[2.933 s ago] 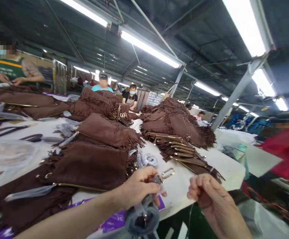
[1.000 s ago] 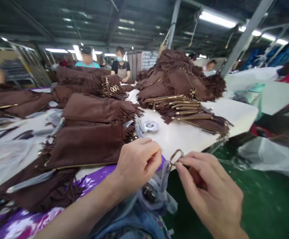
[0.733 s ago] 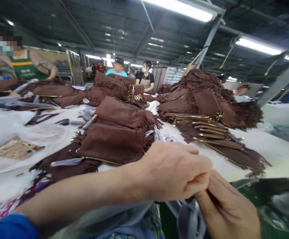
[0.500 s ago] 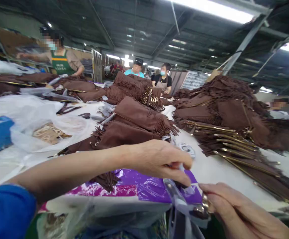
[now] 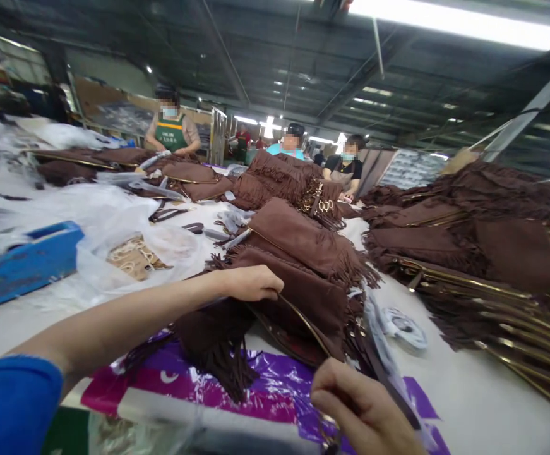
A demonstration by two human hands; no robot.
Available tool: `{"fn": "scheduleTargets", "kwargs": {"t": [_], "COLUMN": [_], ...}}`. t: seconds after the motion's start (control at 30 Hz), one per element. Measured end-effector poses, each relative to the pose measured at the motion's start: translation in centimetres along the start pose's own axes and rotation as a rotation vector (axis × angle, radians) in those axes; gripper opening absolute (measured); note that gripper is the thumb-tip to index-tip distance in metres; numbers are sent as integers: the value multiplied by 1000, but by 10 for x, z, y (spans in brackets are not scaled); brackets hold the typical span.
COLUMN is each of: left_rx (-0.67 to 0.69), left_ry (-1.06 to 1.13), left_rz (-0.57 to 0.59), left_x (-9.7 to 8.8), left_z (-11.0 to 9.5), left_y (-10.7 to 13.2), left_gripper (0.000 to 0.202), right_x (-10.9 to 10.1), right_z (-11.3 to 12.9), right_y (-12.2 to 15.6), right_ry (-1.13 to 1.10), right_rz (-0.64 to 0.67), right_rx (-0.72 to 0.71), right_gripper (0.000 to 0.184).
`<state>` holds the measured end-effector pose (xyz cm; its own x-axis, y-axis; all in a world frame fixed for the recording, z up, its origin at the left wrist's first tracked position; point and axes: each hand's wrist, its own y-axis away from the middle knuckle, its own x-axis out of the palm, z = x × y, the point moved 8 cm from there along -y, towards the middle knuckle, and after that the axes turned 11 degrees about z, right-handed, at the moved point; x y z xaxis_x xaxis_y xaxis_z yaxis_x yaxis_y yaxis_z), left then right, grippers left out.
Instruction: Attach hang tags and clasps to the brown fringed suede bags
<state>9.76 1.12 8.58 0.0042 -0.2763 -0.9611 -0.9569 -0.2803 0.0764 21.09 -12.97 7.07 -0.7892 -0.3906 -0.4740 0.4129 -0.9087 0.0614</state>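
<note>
My left hand (image 5: 251,283) is closed on the top edge of a brown fringed suede bag (image 5: 298,303) and lifts it off the table, its gold zipper edge showing. My right hand (image 5: 360,411) is curled at the bottom of the view, closed on a strap wrapped in clear plastic (image 5: 383,354) that runs up to the bag. A purple and white plastic sheet (image 5: 275,385) lies under the bag.
Piles of brown fringed bags (image 5: 483,234) cover the white table (image 5: 468,392). A roll of clear tape (image 5: 403,325) lies beside the bag. A blue tray (image 5: 23,262) and plastic bags (image 5: 132,246) sit at left. Several masked co-workers (image 5: 170,126) stand at the far side.
My left hand let go of the small plastic-wrapped metal clasp and reached forward to grip a brown bag. My right hand dropped lower with the strap. The view swung left.
</note>
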Motion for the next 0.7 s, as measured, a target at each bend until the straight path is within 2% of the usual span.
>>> {"fn": "scheduleTargets", "kwargs": {"t": [0.1, 0.2, 0.3, 0.37, 0.43, 0.5, 0.53, 0.6, 0.7], "left_rx": [-5, -27, -65, -28, 81, 157, 142, 37, -116], "left_ry": [96, 78, -35, -191, -311, -315, -286, -223, -137], "left_rz": [-67, -72, -73, -138, -186, -142, -107, -48, -20], "left_x": [-18, -17, -9, -5, 3, 21, 30, 47, 61], "left_z": [8, 13, 9, -9, -39, -64, -69, -68, -51], "left_y": [-3, -4, -2, 1, 4, 1, -3, -16, -37], "left_gripper": [15, 15, 8, 5, 9, 13, 13, 9, 14], "right_x": [7, -2, -5, -5, -7, -9, -10, -11, -15], "right_z": [-15, -47, -79, -90, -92, -88, -86, -83, -82], "right_y": [-24, -30, -27, -24, -22, -20, -20, -19, -19], "right_ry": [180, 230, 79, -83, -183, -200, -188, -154, -110], "right_rz": [-12, -106, -61, -49, -100, -161, -186, -230, -253], "right_rx": [-128, -56, 52, 69, 38, 0, -13, -20, -12], "right_gripper": [17, 20, 27, 32, 36, 39, 39, 38, 35]}}
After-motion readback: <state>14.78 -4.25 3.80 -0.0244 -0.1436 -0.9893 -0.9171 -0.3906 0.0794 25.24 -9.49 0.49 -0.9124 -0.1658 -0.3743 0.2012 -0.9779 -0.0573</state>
